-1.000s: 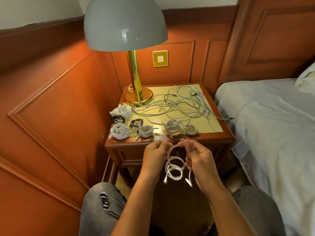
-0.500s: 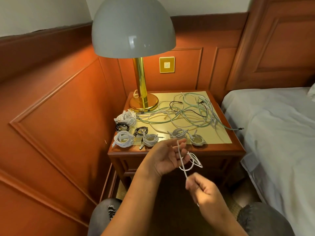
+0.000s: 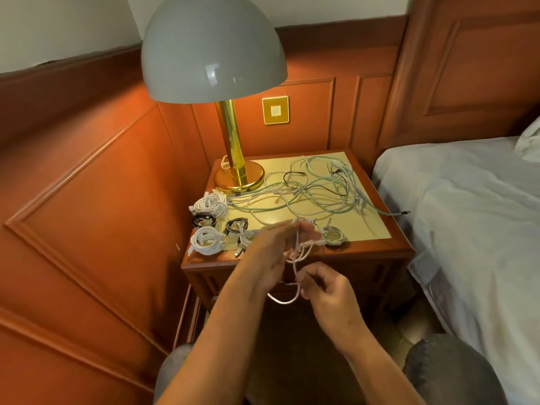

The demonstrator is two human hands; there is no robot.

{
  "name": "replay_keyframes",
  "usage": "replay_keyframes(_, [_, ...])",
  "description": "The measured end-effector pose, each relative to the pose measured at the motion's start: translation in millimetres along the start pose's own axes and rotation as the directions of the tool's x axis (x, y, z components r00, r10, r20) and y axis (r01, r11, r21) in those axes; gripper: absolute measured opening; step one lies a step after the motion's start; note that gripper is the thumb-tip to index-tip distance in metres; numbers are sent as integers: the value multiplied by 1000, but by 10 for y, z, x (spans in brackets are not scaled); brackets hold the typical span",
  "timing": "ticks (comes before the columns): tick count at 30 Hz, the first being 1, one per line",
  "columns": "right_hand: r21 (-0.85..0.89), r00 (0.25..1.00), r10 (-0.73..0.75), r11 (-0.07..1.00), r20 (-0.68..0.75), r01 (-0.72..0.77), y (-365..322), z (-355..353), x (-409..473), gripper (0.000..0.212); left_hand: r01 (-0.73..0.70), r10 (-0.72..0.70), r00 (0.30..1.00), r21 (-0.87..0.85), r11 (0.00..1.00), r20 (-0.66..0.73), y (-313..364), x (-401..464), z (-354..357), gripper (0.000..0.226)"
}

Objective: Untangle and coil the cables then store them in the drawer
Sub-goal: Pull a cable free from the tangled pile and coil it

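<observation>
My left hand (image 3: 276, 252) holds a small coil of a white cable (image 3: 296, 258) in front of the nightstand (image 3: 292, 263), fingers blurred. Just below it, my right hand (image 3: 324, 286) pinches the loose end of the same cable, and a loop hangs between the two hands. On the nightstand top lies a tangle of green, white and black cables (image 3: 321, 190). Several coiled cables (image 3: 207, 239) sit along the front and left of the top. The drawer front is mostly hidden behind my hands.
A brass lamp (image 3: 238, 176) with a grey dome shade stands at the nightstand's back left. A bed (image 3: 473, 229) with white sheets lies close on the right. Wood-panelled wall runs along the left and behind. My knees show at the bottom.
My right hand has come back up toward my left hand, and the cable now hangs in a loop below them. The view has shifted slightly.
</observation>
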State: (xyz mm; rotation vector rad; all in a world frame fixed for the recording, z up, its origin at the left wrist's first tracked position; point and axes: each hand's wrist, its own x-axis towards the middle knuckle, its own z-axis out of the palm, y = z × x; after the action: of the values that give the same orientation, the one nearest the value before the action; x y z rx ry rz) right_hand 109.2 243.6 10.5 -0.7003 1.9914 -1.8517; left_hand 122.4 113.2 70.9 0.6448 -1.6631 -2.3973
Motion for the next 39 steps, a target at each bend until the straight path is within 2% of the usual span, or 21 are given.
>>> replay_keyframes(3, [-10,995,-45,999,-94,44,-29,-20,20,13,-31,30,998,18,999,57,59,-73,7,27])
replay_keyframes(7, [-24,991,-112,994,-74,110,-171,7,64,11,-7,9,997,-21,1000,77,22,-110,97,26])
replay_keyframes(10, [-150,984,-168,976,-66,157,-87,-50,-52,14,42,-41,999,-83,996,7,123,-83,79,25])
replay_keyframes(12, [-306,982,-188,934,19,185,148,-143,-204,19,50,-56,997,-135,990,-46,232,-47,13,27])
replay_keyframes(14, [-464,986,-131,871,104,164,453,-223,-353,26,40,-52,993,-118,992,-102,289,7,-51,29])
replay_keyframes(16, [-561,994,-18,824,112,78,683,-266,-409,27,71,-78,986,-55,996,-144,239,41,-69,30])
replay_keyframes(19, [-730,977,147,683,156,14,696,-273,-315,10,68,-75,982,-42,997,-176,64,43,-39,28])
replay_keyframes(20, [-722,971,184,692,152,-18,627,-269,-261,8,46,-55,984,-57,997,-167,19,35,-26,28])
replay_keyframes(22, [-526,964,224,842,141,-118,436,-251,-150,24,0,-9,992,-76,997,-128,-27,25,9,26])
replay_keyframes(24, [-124,951,248,966,183,-228,182,-190,-53,37,-28,22,996,-76,997,-83,-34,20,49,25])
replay_keyframes(26, [252,960,235,930,153,-268,6,-129,33,50,-53,50,997,-49,997,-61,-47,8,70,26])
replay_keyframes(28, [463,969,242,854,51,-237,-99,-128,159,67,-82,82,995,3,997,-48,-75,-13,65,28])
replay_keyframes(30, [579,959,285,780,6,-235,-187,-167,320,61,-105,105,994,55,993,-1,-106,-48,38,27])
replay_keyframes(33, [701,925,379,650,36,-293,-294,-243,571,47,-109,91,990,165,980,110,-165,-139,-38,25])
replay_keyframes(35, [709,926,377,651,8,-272,-360,-288,737,38,-101,33,973,295,950,226,-220,-223,-90,25])
replay_keyframes(37, [685,934,354,690,-39,-233,-467,-321,868,20,-83,-70,942,427,901,329,-287,-288,-123,25])
replay_keyframes(39, [699,936,345,686,-71,-200,-594,-333,945,10,-64,-131,933,513,856,336,-378,-300,-155,25])
